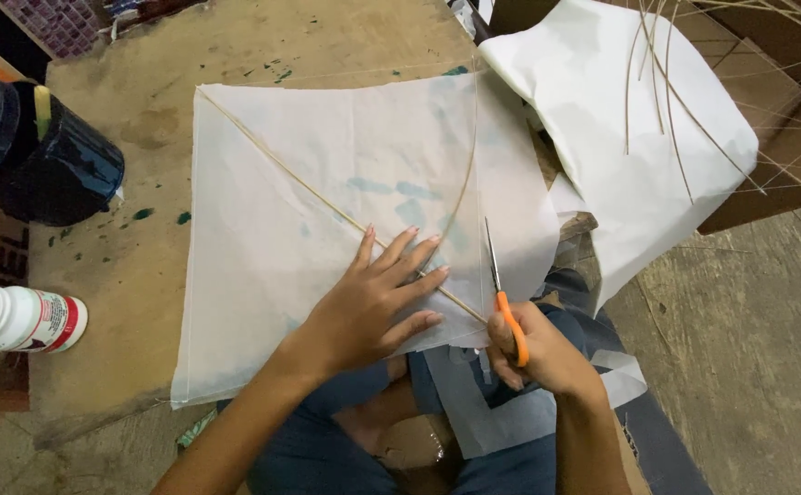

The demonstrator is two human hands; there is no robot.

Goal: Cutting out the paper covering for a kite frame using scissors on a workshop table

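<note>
A square sheet of thin white paper [309, 183] lies on a worn wooden board [144, 266]. A thin bamboo stick [272, 165] runs diagonally across the sheet, and a second, bowed stick [467, 174] curves down its right side. My left hand [378, 298] presses flat on the paper over the diagonal stick, fingers spread. My right hand [533, 353] grips orange-handled scissors [501, 289], whose blades point up along the sheet's right edge.
A dark round container [48, 156] and a white glue bottle [20, 319] lie at the left. A stack of white paper [630, 128] with several thin sticks [666, 82] sits at the upper right. Paper offcuts [492, 408] rest on my lap.
</note>
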